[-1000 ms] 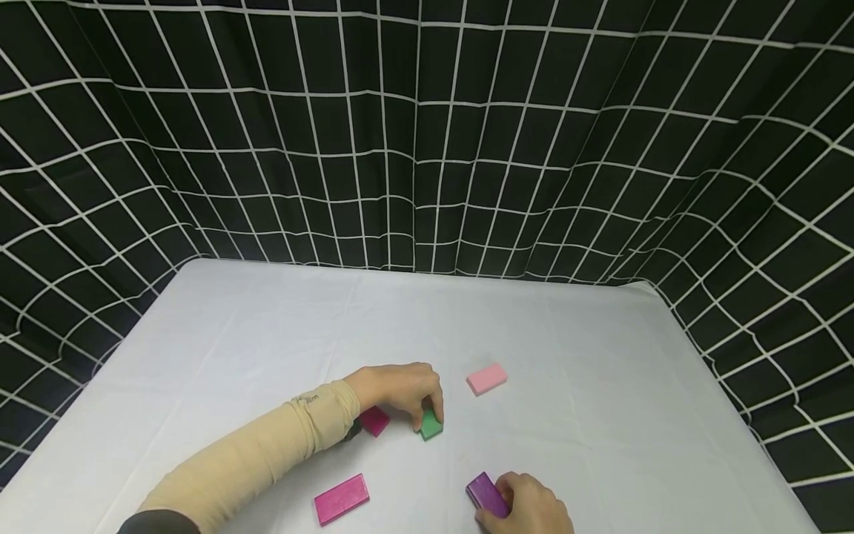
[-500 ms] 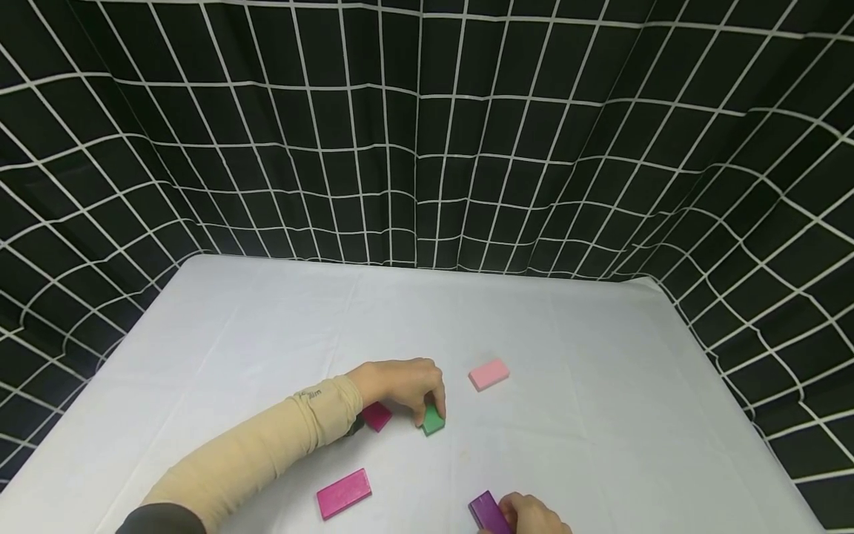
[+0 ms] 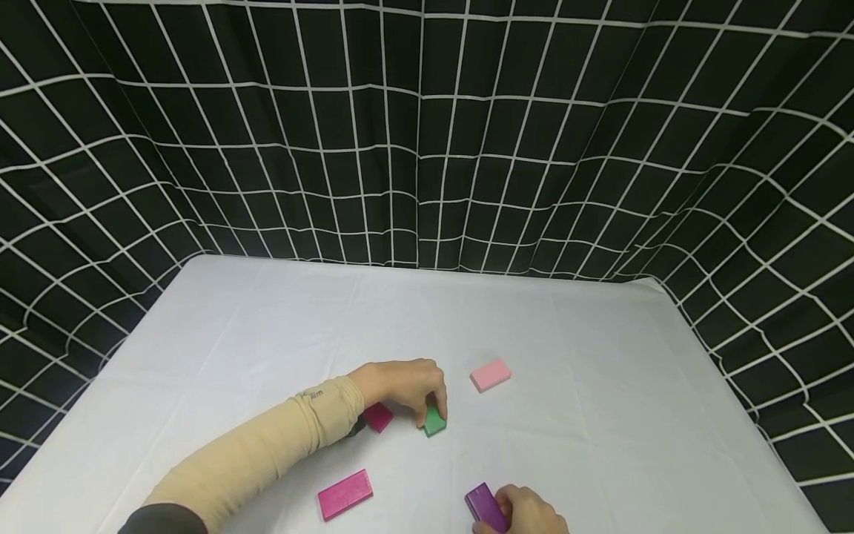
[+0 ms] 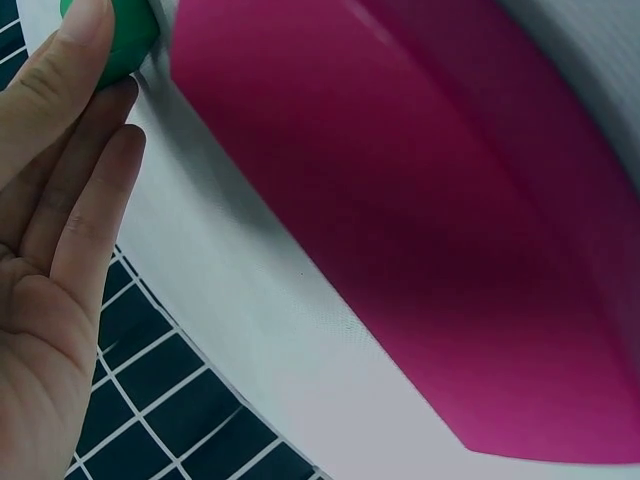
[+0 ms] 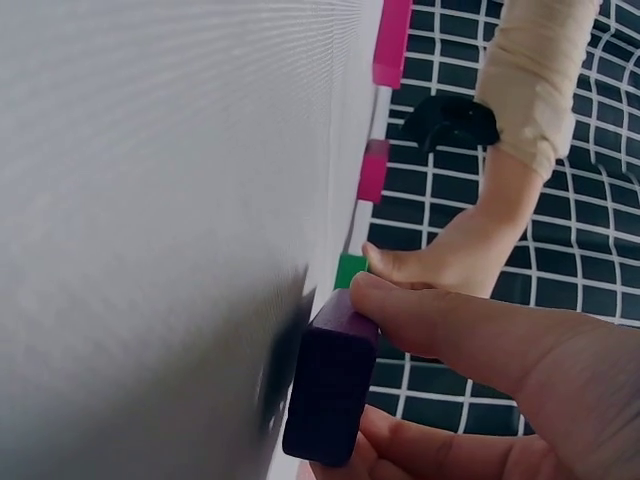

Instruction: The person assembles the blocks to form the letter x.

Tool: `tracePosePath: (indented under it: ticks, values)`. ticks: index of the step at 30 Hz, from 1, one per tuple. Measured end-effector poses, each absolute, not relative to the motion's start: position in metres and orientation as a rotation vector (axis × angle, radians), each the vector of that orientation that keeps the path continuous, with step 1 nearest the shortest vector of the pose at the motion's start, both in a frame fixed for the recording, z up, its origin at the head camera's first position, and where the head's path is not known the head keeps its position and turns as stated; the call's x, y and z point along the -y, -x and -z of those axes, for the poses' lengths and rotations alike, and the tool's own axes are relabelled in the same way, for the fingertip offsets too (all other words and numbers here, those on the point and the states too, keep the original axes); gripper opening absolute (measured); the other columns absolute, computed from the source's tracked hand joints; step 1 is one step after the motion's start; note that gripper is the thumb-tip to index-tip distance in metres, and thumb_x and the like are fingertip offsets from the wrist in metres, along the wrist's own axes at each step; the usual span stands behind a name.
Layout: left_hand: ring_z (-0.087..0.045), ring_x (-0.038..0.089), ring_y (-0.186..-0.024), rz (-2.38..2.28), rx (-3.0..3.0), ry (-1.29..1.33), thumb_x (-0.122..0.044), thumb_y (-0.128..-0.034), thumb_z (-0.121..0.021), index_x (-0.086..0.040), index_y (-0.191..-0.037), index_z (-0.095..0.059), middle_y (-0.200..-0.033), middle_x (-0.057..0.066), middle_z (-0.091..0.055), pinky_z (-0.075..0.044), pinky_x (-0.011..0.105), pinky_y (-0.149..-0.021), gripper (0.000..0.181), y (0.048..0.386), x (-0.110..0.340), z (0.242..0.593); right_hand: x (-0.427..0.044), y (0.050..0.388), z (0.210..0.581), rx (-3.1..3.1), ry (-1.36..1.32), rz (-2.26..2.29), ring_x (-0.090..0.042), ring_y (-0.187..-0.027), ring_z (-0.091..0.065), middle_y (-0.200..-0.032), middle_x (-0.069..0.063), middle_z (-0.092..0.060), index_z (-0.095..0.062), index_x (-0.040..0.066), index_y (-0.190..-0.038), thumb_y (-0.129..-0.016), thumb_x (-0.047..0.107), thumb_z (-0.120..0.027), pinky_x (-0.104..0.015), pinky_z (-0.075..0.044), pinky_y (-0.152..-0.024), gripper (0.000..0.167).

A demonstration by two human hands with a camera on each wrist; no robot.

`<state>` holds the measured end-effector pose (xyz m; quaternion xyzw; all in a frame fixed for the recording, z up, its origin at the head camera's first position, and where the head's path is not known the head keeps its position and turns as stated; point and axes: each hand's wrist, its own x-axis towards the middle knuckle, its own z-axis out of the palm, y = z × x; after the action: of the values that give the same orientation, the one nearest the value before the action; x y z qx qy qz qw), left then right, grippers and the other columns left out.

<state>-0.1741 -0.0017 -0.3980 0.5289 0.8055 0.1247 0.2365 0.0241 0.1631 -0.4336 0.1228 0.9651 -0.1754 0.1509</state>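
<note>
In the head view my left hand (image 3: 408, 386) reaches over the middle of the table and pinches a small green block (image 3: 435, 423) between thumb and fingers. A dark pink block (image 3: 379, 417) lies partly hidden beneath my left wrist and fills much of the left wrist view. Close to the near edge of the view, my right hand (image 3: 532, 513) grips a purple block (image 3: 485, 506) by its sides. From the right wrist view, the purple block (image 5: 332, 385) sits between thumb and fingers, close to the white cloth; whether it touches the cloth I cannot tell.
A bright magenta block (image 3: 345, 495) lies at the near left, below my left forearm. Beyond the green block, to the right, is a light pink block (image 3: 491, 375). Black curtains with a white grid (image 3: 400, 133) stand around the white tabletop (image 3: 600, 415).
My right hand and the purple block first shifted down in the head view, then slightly back up and left. The left hand keeps its pinch on the green block, nearly still.
</note>
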Motion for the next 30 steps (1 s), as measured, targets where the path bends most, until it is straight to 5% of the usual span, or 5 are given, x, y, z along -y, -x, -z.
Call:
tracePosePath:
  ticks: [30]
  values:
    - [-0.055,-0.004,-0.078,-0.356,-2.192,-1.397,-0.004,-0.0681,-0.086,-0.012,-0.095,-0.079,-0.091,-0.007,-0.074,-0.044,0.010,-0.075,0.029,0.174,0.000,0.396,-0.150,-0.012,0.420,-2.796,-0.379,0.583,-0.012,-0.060,-0.046,-0.067,0.002,-0.046,-0.064,0.005,-0.084,-0.069,0.033,-0.085,-0.027,-0.039,-0.054,0.038]
